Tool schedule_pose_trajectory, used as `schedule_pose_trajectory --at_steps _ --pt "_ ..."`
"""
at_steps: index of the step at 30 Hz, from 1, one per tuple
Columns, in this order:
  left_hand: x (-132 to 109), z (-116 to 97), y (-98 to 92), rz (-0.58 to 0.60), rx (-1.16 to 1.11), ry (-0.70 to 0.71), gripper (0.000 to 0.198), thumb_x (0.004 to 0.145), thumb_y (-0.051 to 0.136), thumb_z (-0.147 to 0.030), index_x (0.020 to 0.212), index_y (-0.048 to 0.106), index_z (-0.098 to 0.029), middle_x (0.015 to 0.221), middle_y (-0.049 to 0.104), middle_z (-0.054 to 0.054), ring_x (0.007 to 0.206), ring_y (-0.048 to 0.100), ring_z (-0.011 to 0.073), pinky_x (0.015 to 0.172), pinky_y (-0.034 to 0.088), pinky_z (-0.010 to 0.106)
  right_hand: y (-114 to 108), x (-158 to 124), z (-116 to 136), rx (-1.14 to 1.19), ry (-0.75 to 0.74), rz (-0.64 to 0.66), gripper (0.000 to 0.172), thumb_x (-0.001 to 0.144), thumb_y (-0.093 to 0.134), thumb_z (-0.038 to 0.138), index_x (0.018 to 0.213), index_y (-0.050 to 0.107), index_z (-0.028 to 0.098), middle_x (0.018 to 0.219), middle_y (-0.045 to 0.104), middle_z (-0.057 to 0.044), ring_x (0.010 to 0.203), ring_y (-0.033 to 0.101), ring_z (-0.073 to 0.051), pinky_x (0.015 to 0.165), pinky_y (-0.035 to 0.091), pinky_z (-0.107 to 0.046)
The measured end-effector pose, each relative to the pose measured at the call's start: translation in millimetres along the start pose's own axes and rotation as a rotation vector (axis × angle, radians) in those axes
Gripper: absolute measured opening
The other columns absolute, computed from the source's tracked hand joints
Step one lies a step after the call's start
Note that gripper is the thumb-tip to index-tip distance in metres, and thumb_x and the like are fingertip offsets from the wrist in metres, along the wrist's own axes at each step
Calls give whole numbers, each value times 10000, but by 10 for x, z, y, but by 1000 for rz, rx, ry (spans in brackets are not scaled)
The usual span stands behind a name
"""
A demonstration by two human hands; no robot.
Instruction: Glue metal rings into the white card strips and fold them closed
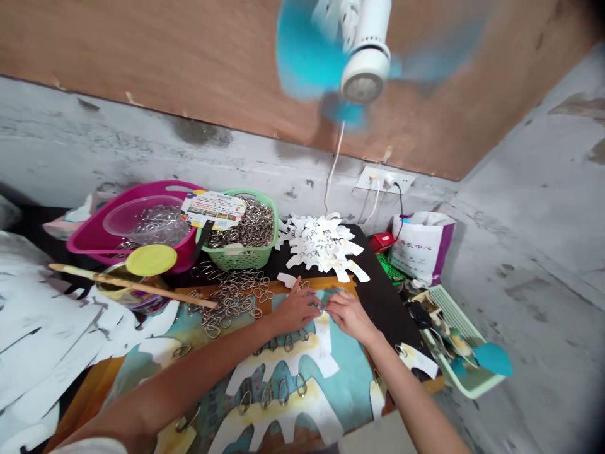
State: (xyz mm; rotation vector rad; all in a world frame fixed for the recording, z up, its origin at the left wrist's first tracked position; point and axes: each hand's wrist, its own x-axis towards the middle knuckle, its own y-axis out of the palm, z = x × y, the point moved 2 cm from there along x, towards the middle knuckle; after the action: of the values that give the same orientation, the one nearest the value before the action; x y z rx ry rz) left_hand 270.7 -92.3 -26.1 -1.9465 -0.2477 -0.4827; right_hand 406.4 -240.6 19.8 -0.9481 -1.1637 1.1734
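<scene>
My left hand point(295, 310) and my right hand point(350, 314) meet at the far end of a blue-green sheet point(350, 384). Their fingertips pinch at a small metal ring point(317, 308) over a white cut piece point(323, 334) with yellowish smears; the fingers hide part of it. Some left fingers stand apart from the pinch. Nearer to me, a scalloped white piece point(288, 359) carries several upright rings along its edge. Closer still lies another scalloped white piece point(283, 416), also with rings. Loose oval metal rings point(236, 299) lie heaped left of my left hand.
A magenta basket point(85, 236) and a green basket point(246, 258) hold metal rings. A stick point(142, 287) rests across an open can point(120, 299). White pieces point(326, 243) are piled behind. A fan point(366, 79) spins overhead. A light-green tray point(477, 388) stands right.
</scene>
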Motion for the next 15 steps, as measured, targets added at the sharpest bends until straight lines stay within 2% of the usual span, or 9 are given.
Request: schedule_pose_trajectory --at_steps 4,11,15 --pt "10 -38 -40 8 57 -9 260 968 476 -254 836 700 -249 1137 600 50 1152 518 218 1173 11 599 103 124 3 25 -49 34 175 960 544 176 980 709 230 874 643 -38 876 531 -199 778 403 -310" --pt "26 -51 -68 2 80 39 221 952 514 -249 852 710 -264 1218 593 52 1209 490 221 1167 -3 612 79 220 -54 67 -83 109 133 910 602 153 959 707 217 953 668 -38 914 568 -192 812 424 -292" --pt "30 -43 -69 -8 60 31 221 950 518 -248 844 711 -254 1221 613 52 1195 519 215 1174 -6 594 85 291 -62 73 -105 132 118 896 609 138 857 690 213 858 670 -12 850 581 -178 809 419 -282"
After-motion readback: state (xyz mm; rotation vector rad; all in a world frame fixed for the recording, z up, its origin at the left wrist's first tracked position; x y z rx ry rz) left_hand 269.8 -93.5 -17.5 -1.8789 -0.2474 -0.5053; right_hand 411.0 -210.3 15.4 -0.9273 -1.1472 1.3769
